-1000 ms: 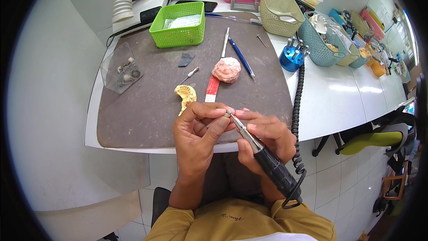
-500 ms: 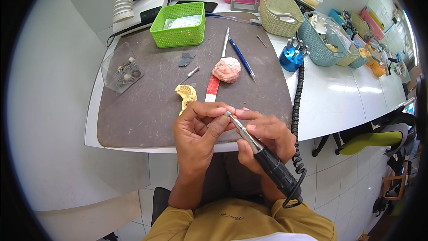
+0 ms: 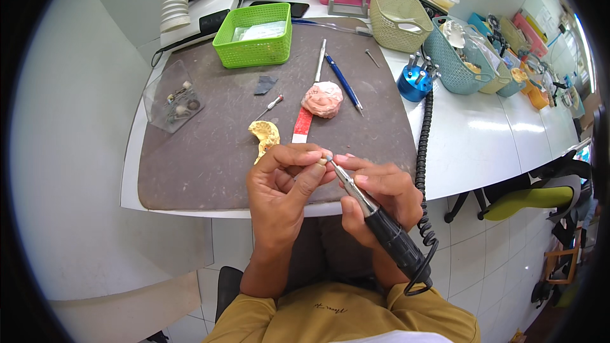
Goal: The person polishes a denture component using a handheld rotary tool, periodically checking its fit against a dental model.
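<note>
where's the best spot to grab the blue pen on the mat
Probably pinch the blue pen mid-barrel, coming from its right: the barrel is slim and straight, lying slantwise, and the pink lump sits close on its left.

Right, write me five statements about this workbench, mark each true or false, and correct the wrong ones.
1. The right hand holds a black-and-silver rotary tool. True.
2. The left hand is empty. False: it pinches a small piece at the tool's tip.
3. The blue pen lies to the right of the pink lump. True.
4. The green basket is empty. False: it has papers in it.
5. The yellow tooth model lies inside the clear box. False: it lies on the brown mat, close to the left hand.
</note>
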`<state>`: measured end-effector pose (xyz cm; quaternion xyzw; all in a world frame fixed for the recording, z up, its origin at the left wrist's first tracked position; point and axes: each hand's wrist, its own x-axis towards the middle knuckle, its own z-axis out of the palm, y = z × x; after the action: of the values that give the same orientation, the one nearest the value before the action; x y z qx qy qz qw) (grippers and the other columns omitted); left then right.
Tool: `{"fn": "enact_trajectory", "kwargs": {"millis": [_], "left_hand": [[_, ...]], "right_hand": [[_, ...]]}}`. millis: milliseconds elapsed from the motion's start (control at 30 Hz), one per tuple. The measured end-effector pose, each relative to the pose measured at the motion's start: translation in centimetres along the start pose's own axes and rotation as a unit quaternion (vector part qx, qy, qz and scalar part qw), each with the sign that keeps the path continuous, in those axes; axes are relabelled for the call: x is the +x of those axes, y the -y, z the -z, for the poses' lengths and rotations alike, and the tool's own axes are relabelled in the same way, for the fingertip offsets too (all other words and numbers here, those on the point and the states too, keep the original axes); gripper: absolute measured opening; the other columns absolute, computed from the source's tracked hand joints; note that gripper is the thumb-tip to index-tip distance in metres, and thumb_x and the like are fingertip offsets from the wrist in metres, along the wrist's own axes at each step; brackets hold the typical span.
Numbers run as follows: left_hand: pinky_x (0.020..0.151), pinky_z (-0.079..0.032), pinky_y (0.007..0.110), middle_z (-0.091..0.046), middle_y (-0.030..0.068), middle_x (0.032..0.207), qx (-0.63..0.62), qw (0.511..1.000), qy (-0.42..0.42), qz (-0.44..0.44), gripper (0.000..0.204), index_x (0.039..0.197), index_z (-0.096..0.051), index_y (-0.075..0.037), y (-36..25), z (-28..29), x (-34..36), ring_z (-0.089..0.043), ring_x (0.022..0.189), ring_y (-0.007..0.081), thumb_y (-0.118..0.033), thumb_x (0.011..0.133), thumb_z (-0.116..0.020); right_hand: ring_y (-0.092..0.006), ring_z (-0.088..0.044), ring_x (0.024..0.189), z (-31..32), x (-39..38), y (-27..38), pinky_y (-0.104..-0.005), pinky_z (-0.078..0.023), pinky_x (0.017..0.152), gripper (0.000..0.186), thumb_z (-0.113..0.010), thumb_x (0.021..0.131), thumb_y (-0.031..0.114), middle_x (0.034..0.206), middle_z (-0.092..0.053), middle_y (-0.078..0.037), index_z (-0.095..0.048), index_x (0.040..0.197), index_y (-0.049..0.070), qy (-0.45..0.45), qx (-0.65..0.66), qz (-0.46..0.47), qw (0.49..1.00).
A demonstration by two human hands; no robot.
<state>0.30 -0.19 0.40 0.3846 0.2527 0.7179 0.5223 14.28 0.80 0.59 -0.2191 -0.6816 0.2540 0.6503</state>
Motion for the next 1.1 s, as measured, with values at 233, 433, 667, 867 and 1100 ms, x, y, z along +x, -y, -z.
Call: {"fn": "enact_trajectory", "kwargs": {"millis": [233,433,667,867,1100], "left_hand": [[0.082,-0.061,0.031,-0.065,0.0160,0.103,0.005,1.000,-0.001,-0.007,0.011,0.098,-0.064,0.003,0.02,0.08,0.00,-0.068,0.092,0.0194,0.007,0.088,-0.064],[0.082,-0.061,0.031,-0.065,0.0160,0.103,0.001,1.000,0.004,-0.008,0.011,0.098,-0.064,0.003,0.12,0.21,-0.01,-0.068,0.094,0.0197,0.007,0.087,-0.065],[0.083,-0.060,0.032,-0.065,0.0162,0.103,0.000,1.000,0.000,-0.002,0.012,0.098,-0.064,0.003,0.03,0.07,-0.11,-0.068,0.095,0.0199,0.008,0.087,-0.065],[0.083,-0.060,0.033,-0.065,0.0166,0.103,0.012,1.000,-0.016,0.012,0.013,0.099,-0.061,0.003,-0.26,-0.17,-0.17,-0.068,0.095,0.0207,0.007,0.088,-0.064],[0.082,-0.060,0.033,-0.065,0.0170,0.101,0.013,1.000,-0.008,0.005,0.013,0.096,-0.058,0.002,-0.29,-0.04,-0.18,-0.067,0.094,0.0191,0.006,0.087,-0.066]], "right_hand": [[-0.0341,-0.069,0.099,-0.08,0.06,-0.09,-0.0468,-0.057,0.089,0.032,-0.077,0.071,-0.004,0.092,-0.068,-0.020,-0.058,0.097,-0.001,0.006,-0.019,0.007,1.000],[-0.0359,-0.069,0.100,0.06,0.05,-0.16,-0.0480,-0.055,0.090,0.031,-0.075,0.073,-0.002,0.090,-0.067,-0.020,-0.057,0.099,-0.002,0.023,-0.024,0.016,0.999],[-0.0391,-0.068,0.099,0.21,-0.15,-0.27,-0.0509,-0.053,0.093,0.031,-0.071,0.077,0.000,0.088,-0.065,-0.019,-0.054,0.103,-0.004,0.035,-0.027,0.021,0.999],[-0.0387,-0.068,0.099,0.23,-0.18,-0.21,-0.0508,-0.053,0.093,0.030,-0.070,0.078,-0.001,0.089,-0.065,-0.020,-0.053,0.103,-0.003,0.037,-0.032,0.013,0.999],[-0.0336,-0.070,0.098,-0.04,-0.07,-0.18,-0.0465,-0.057,0.088,0.033,-0.078,0.070,-0.004,0.091,-0.068,-0.019,-0.058,0.097,-0.001,0.004,-0.020,0.012,1.000]]}}
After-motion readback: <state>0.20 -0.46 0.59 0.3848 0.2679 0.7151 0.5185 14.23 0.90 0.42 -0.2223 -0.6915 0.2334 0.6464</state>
